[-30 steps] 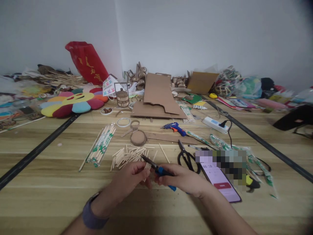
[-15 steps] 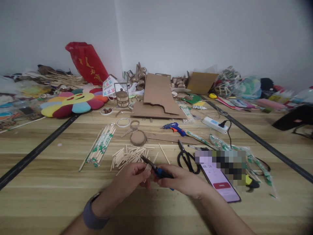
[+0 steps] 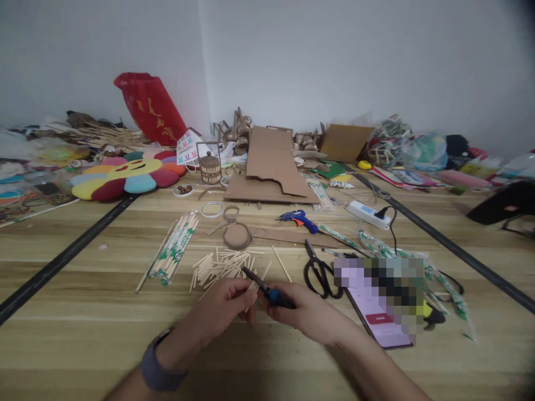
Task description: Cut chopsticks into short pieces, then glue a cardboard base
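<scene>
My left hand (image 3: 228, 303) is closed, pinching short wooden sticks (image 3: 253, 285) between thumb and fingers. In my closed right hand (image 3: 307, 312) is a pair of pliers (image 3: 279, 298) with blue-and-black grips and long dark jaws. The jaws point up and left, right beside the pinched sticks; whether they touch them I cannot tell. Just beyond both hands lies a loose pile of short cut sticks (image 3: 223, 267). Behind the pile sits a round cardboard piece with a ridged rim (image 3: 237, 236). A longer stick (image 3: 281, 263) lies to its right.
Black scissors (image 3: 321, 277) and a phone (image 3: 376, 312) lie to the right. Beyond are a blue glue gun (image 3: 298, 219), a power strip (image 3: 368, 214) and cardboard sheets (image 3: 271, 159). Wrapped chopsticks (image 3: 174, 248) lie left, near a flower cushion (image 3: 129, 174). A small lidded basket (image 3: 209, 167) stands behind.
The lower blue grip of the pliers, visible under my right hand before, no longer shows. Both hands stay almost in place, and the view has shifted slightly.
</scene>
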A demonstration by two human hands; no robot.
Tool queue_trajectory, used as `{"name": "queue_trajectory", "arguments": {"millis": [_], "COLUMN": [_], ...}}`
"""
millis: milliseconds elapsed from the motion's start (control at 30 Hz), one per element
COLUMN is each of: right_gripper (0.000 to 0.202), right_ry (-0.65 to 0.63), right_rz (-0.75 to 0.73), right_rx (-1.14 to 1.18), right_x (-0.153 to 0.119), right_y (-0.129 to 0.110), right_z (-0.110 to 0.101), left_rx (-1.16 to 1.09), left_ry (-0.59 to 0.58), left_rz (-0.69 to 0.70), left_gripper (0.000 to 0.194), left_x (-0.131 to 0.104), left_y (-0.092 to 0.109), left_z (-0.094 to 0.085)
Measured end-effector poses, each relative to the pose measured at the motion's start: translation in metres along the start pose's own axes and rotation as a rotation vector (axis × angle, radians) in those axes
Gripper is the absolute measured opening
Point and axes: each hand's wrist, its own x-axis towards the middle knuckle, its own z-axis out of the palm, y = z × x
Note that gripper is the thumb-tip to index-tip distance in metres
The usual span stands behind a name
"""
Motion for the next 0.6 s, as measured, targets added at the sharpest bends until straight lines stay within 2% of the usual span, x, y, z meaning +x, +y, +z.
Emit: {"name": "queue_trajectory", "arguments": {"millis": [167,367,500,600], "right_gripper": [0.005,0.004,0.005,0.010], "right_ry": [0.059,0.100,0.085,0.003], "right_rz": [-0.040,0.000,-0.026,-0.037], "right_rx": [-0.053,-0.098,-0.017,0.150], "right_x": [-0.001,-0.004,-0.003,-0.001], "right_y": [-0.008,-0.014,-0.006,-0.002], "right_z": [0.005,0.010,0.009,0.006], "left_rx": [-0.002,0.032,0.138,0.209], "left_ry": [-0.003,-0.017,0.024,0.017], "left_rz": [0.016,0.026,0.060,0.100], "left_gripper": [0.040,0.040,0.038,0.039], "left_x": [0.001,0.001,0.001,-0.001], "left_y": [-0.002,-0.002,-0.001,0.002], "left_z": [-0.001,-0.002,-0.004,-0.005]}}
